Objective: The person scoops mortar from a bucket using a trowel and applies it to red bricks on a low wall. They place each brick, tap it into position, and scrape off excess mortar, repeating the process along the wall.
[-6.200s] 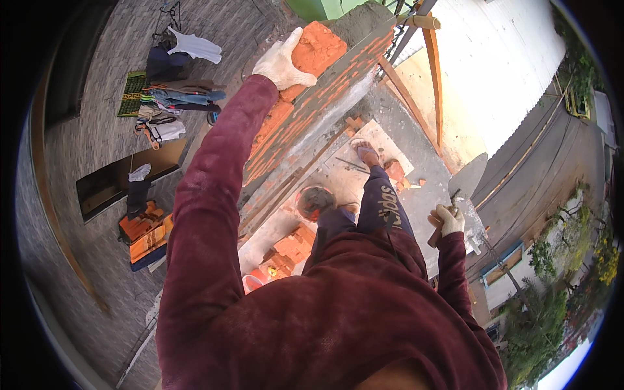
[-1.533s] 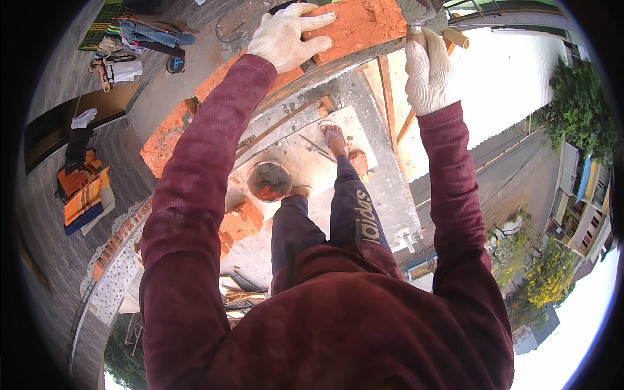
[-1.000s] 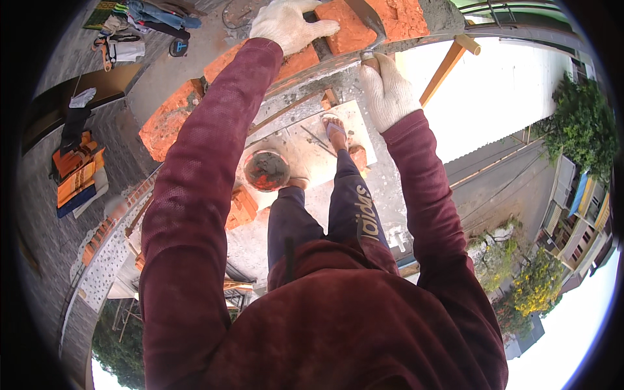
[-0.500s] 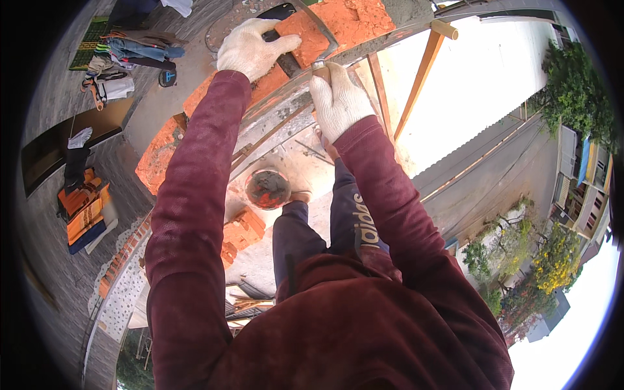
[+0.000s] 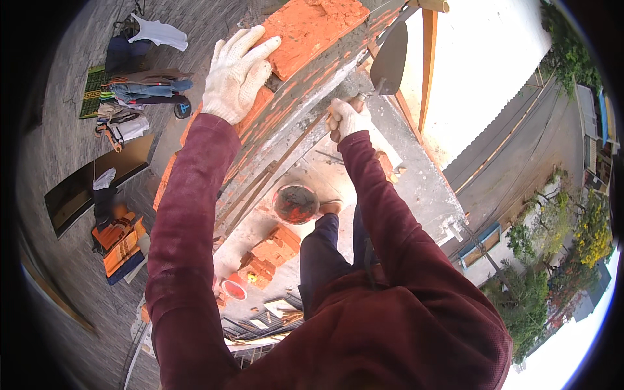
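Observation:
My gloved left hand (image 5: pixel 237 81) lies with fingers spread at the left end of an orange brick (image 5: pixel 315 36) on top of the low brick wall (image 5: pixel 335 62), which has grey mortar smeared down its side. Right of the wall my gloved right hand (image 5: pixel 348 120) grips a trowel (image 5: pixel 391 55) by its handle, the blade pointing up, apart from the brick. Below, on the pale floor by my feet, stand a round bucket of grey mortar (image 5: pixel 294 203) and loose bricks (image 5: pixel 276 244).
Clothes (image 5: pixel 143 91) hang at the left. A wooden post (image 5: pixel 429 65) rises at the wall's right beside a white corrugated sheet (image 5: pixel 494 39). A red-rimmed container (image 5: pixel 234 289) sits by the bricks. Beyond the platform's right edge (image 5: pixel 455 201) are a street below and trees.
The trowel has come off the brick to the wall's right side, blade turned up. My left hand has spread its fingers and moved slightly down-left. The view has rotated.

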The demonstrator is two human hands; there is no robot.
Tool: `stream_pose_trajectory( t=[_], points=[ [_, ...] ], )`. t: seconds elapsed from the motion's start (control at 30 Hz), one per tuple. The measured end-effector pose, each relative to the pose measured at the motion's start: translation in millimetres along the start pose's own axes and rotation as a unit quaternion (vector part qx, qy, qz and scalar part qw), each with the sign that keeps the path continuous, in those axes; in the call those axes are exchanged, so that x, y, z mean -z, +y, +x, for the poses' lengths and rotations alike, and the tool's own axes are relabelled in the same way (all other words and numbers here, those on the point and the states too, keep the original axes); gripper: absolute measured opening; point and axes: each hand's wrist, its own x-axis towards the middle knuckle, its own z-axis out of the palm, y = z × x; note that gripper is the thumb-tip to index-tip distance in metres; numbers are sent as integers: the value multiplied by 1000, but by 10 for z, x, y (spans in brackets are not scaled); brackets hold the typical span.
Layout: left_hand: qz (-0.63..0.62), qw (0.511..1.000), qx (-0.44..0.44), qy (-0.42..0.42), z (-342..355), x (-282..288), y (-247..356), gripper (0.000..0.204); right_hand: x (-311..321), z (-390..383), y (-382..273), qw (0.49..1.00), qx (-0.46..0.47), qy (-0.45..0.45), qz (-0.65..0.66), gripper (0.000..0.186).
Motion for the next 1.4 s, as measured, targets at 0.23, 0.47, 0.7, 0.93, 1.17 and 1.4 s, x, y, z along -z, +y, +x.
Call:
stream_pose_trajectory(
  t=[0.23,0.47,0.7,0.93,1.17,1.4],
  points=[
    [26,998,-47,18,5,-18,-104,46,-581,173,465,995,34,-93,-6,18],
    [-5,997,-60,38,-14,-69,-155,46,-678,-99,1030,990,33,-130,40,17],
    [-42,998,-28,34,-16,-66,-130,50,-780,-585,1440,985,-35,-156,68,17],
    [-47,998,7,30,-14,-113,-241,42,-562,-968,1670,953,-103,-270,91,14],
    [-40,999,-3,37,-1,-111,-143,35,796,-1617,1299,888,-260,-371,-74,16],
    [-50,998,-31,26,-60,-32,-152,66,1754,-1668,2041,740,63,-244,-623,18]
  ],
)
